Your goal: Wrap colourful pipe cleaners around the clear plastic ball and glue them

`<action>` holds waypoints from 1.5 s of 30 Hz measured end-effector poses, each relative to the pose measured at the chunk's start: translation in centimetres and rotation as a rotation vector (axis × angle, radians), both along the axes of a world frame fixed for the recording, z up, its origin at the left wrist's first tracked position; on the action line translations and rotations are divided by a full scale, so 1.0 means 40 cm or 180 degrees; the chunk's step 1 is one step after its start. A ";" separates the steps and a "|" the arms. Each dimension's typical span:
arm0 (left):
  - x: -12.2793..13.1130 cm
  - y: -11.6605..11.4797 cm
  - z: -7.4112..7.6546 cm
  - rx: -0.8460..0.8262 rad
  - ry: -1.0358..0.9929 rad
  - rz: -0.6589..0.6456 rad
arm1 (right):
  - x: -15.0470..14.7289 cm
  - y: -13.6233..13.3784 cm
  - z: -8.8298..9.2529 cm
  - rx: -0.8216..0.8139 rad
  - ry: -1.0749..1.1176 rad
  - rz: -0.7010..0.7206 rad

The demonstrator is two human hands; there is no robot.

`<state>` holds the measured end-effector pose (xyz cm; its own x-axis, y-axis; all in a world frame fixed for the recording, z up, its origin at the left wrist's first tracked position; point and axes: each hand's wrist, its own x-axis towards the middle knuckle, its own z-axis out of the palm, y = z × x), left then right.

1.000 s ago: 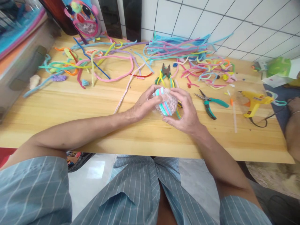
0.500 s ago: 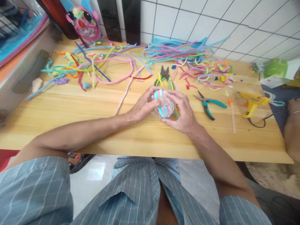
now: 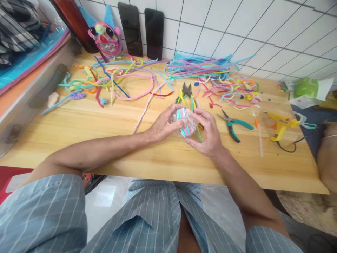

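Observation:
A clear, rounded plastic piece [image 3: 191, 123] with teal, pink, white and blue stripes round it is between my hands above the wooden table. My left hand [image 3: 168, 123] grips it from the left, thumb across the stripes. My right hand [image 3: 207, 131] curves round its right side, with fingertips at the upper edge and thumb at the lower edge. Just behind are pliers with dark jaws [image 3: 187, 89], their handles partly hidden by yellow and green strips. To the right lie teal-handled pliers [image 3: 233, 124], jaws apart.
Fuzzy coloured stems [image 3: 200, 66] lie along the back. A decorated face figure [image 3: 106, 38] and two dark phones [image 3: 154, 33] stand at the wall. A yellow glue gun [image 3: 281, 124] lies at the right, near another person's arm [image 3: 328, 154]. A plastic box [image 3: 50, 88] borders the left.
The camera view has shifted, so the table's contents appear lower. My right fingers have shifted slightly on the striped piece, showing more of its clear right side. My left hand keeps its hold.

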<state>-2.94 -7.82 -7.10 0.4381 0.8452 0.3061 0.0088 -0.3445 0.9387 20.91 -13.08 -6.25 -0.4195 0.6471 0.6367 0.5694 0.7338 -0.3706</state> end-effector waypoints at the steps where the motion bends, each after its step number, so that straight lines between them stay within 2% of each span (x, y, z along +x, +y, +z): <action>1: 0.000 0.001 0.001 0.0017 0.0034 0.0027 | -0.001 -0.001 0.002 0.0005 -0.0004 0.0013; 10: -0.003 0.004 -0.002 0.0187 0.0275 0.0192 | -0.005 0.004 -0.001 -0.0114 0.0068 -0.0073; 17: 0.004 0.006 -0.019 0.0301 0.0186 0.0135 | -0.001 0.010 -0.003 -0.0003 0.0179 -0.0150; 25: 0.004 0.002 -0.011 0.0739 0.0306 0.0022 | -0.009 0.012 -0.010 -0.0135 0.0321 -0.0188; 38: -0.001 0.005 -0.003 0.0752 0.0340 -0.0085 | -0.022 0.003 -0.009 -0.0063 0.0376 -0.0157; 45: -0.009 0.010 -0.007 0.0739 0.0347 -0.0165 | -0.021 0.002 -0.007 -0.0204 0.0361 -0.0166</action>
<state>-3.29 -7.44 -7.36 0.5201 0.7333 0.4379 0.0824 -0.5534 0.8288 20.07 -12.99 -6.53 -0.3119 0.7070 0.6347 0.5580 0.6770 -0.4799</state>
